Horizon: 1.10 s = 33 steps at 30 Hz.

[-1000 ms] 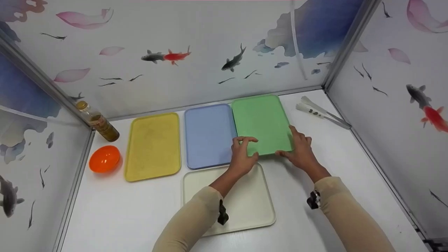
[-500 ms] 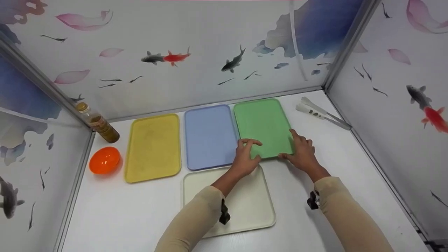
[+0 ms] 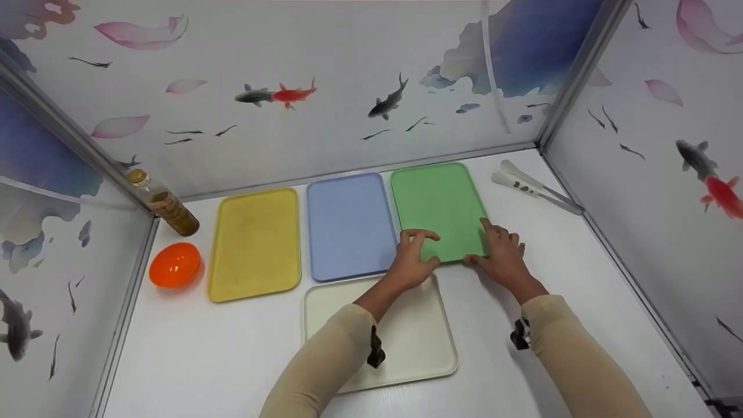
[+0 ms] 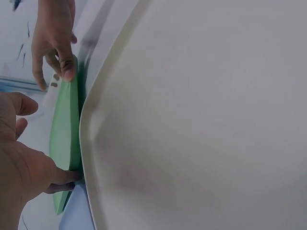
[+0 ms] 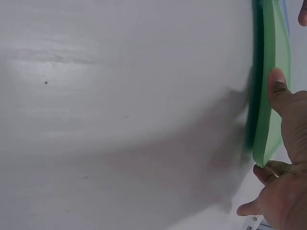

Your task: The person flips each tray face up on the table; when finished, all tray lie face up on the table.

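The green tray (image 3: 439,200) lies at the right end of a row of trays, its near edge toward me. My left hand (image 3: 413,262) grips its near left corner, with one finger reaching over the surface. At the near right corner, my right hand (image 3: 502,258) holds the tray, thumb (image 5: 277,82) against the near rim and fingers at the side. The blue tray (image 3: 350,226) sits just left of the green one. In front, a cream tray (image 3: 415,342) lies partly under my left forearm and fills much of the left wrist view.
A yellow tray (image 3: 255,244) is left of the blue one. Farther left stand an orange bowl (image 3: 175,265) and a bottle of brownish liquid (image 3: 173,212). Tongs (image 3: 537,187) lie by the right wall. Printed panels (image 3: 325,133) enclose the white table (image 3: 197,348).
Both hands have shifted the green tray slightly right and toward me, opening a narrow gap beside the blue tray. The other trays, bowl, bottle and tongs stay put.
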Motion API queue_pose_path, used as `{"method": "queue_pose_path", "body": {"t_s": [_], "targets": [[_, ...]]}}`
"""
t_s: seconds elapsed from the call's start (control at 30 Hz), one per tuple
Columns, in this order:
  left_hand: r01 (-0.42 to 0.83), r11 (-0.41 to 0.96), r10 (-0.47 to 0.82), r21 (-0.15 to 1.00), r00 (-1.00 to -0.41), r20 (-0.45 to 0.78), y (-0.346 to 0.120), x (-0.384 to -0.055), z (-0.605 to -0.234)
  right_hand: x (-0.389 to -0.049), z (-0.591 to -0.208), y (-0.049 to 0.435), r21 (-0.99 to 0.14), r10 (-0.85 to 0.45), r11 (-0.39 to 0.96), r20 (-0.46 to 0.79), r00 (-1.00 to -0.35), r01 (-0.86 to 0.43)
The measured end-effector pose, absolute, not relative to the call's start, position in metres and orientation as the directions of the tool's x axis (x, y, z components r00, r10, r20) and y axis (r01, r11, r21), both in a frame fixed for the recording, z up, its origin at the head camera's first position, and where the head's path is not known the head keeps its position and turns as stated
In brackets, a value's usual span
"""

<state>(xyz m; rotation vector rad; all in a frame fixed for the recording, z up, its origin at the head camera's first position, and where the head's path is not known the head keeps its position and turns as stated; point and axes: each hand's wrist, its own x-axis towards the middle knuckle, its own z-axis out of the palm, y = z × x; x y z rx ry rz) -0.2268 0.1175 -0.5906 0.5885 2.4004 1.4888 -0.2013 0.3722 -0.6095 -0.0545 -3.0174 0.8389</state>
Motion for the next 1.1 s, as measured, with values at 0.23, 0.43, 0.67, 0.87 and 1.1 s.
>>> {"method": "queue_pose_path", "body": {"t_s": [0.23,0.43,0.67,0.87,1.1], "targets": [[0.187,0.404,0.477,0.896,-0.878,-0.032,0.117,-0.229,-0.591,-0.202,-0.617,0.370,-0.514,0.035,0.856,-0.038,-0.999,0.049],[0.198,0.439,0.487,0.876,-0.872,-0.047,0.115,-0.228,-0.591,-0.201,-0.619,0.367,-0.517,0.036,0.855,-0.025,-0.999,0.044],[0.221,0.469,0.527,0.855,-0.847,-0.071,0.111,-0.224,-0.585,-0.203,-0.624,0.366,-0.500,0.021,0.866,-0.002,-1.000,0.019],[0.237,0.441,0.567,0.865,-0.821,-0.064,0.100,-0.222,-0.576,-0.203,-0.625,0.373,-0.500,0.020,0.866,-0.008,-1.000,0.021],[0.298,0.418,0.578,0.858,-0.816,0.002,0.063,-0.233,-0.576,-0.195,-0.627,0.386,-0.493,0.021,0.870,-0.025,-0.999,0.030]]}}
